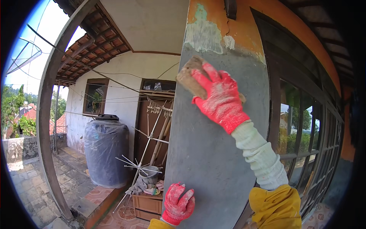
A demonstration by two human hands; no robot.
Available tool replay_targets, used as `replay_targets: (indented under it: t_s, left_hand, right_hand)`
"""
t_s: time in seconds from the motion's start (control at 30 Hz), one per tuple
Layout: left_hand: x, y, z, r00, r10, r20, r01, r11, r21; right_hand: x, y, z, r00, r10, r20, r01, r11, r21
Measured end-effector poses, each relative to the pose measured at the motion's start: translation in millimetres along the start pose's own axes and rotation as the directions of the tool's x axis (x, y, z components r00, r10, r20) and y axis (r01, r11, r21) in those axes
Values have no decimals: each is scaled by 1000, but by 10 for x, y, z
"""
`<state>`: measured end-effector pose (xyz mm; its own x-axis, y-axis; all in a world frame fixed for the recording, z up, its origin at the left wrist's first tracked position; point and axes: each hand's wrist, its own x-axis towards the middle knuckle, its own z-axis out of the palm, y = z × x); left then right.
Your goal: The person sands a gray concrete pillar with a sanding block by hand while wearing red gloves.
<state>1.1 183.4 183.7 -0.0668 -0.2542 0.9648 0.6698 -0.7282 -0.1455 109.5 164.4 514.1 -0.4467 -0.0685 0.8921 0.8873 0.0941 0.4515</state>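
My right hand [221, 98], in a red glove dusted with pale powder, presses a worn brownish block [192, 76] against the upper part of a grey wall [211, 160]. The block lies tilted near the wall's left edge, and its underside is hidden. Above it the wall is orange, with a whitish-green peeled patch [203, 35] and a crack. Low down, my left hand [178, 203], gloved in the same red, is raised by the wall's left edge with fingers apart and holds nothing. Whether it touches the wall is unclear.
Dark framed windows [297, 128] run along the right. To the left stand a white folding drying rack [145, 143], a small cabinet [147, 204] with sandals and a bucket on it, a plastic-wrapped water tank [107, 151] and a leaning post [47, 114]. Wires cross behind.
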Motion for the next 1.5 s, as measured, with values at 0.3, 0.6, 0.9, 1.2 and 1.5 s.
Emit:
replay_targets:
  t_s: [0.3, 0.6, 0.9, 1.2, 1.5]
  left_hand:
    - [-69, -107, -4, 999, 28, 44, -32, 995, 97]
    - [-41, -32, 48, 989, 101, 113, -106, 993, 46]
    - [22, -30, -20, 984, 129, 122, -138, 988, 66]
    - [-28, -62, -10, 981, 143, 135, -150, 988, 44]
    - [-29, -38, 65, 975, 172, 138, -167, 985, -41]
  right_hand:
    - [-221, -309, 17, 998, 22, 50, -22, 1000, -10]
    - [221, 334, -27, 952, 305, -20, -306, 950, -57]
    - [261, -424, 8, 978, -142, 150, 140, 990, 24]
    - [486, -637, 155, 982, -156, 107, 153, 988, 36]
    - [992, 171, 29, 951, 300, -76, -308, 944, -121]
